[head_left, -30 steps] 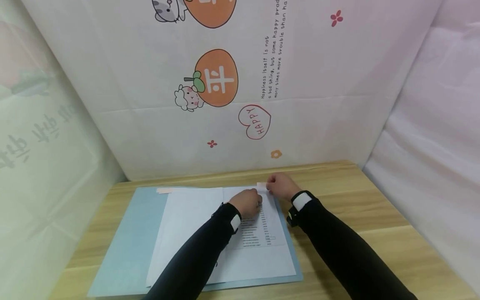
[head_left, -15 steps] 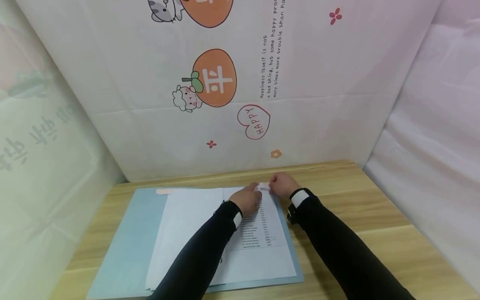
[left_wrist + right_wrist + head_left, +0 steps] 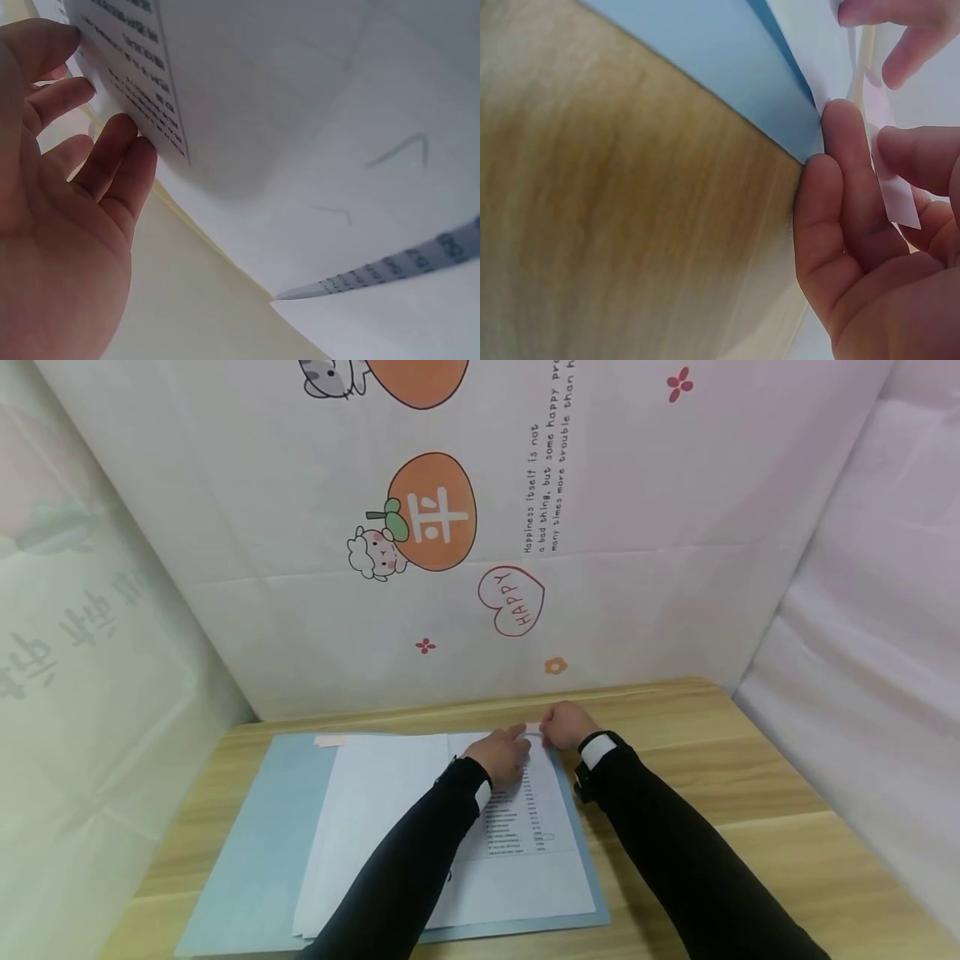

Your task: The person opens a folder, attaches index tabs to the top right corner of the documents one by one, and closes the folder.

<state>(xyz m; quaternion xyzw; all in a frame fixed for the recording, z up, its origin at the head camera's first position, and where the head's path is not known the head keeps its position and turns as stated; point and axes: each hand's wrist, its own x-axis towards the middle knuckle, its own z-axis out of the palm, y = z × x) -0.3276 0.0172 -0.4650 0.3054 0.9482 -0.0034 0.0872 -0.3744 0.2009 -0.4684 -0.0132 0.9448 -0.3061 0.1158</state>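
Note:
A printed sheet of paper (image 3: 517, 885) lies on the right side of an opened light-blue folder (image 3: 247, 843). At the sheet's top edge is a narrow pale-pink paper strip (image 3: 889, 180), like a sticky tab. My right hand (image 3: 566, 724) pinches the strip between thumb and fingers at the top right corner. My left hand (image 3: 501, 756) touches the sheet just beside it, index finger stretched toward the strip. In the left wrist view, the fingers of my left hand (image 3: 75, 187) are loosely bent against the paper, and the sheet's edge is lifted there.
More white sheets (image 3: 382, 777) lie in the folder's middle, with another pale-pink tab (image 3: 328, 741) at their top left. The wooden table (image 3: 712, 777) ends at a white printed cloth backdrop (image 3: 622, 610). White cloth also hangs at both sides.
My left index finger has straightened and reached up to the sheet's top edge by the strip. My right hand has shifted slightly, still holding the strip.

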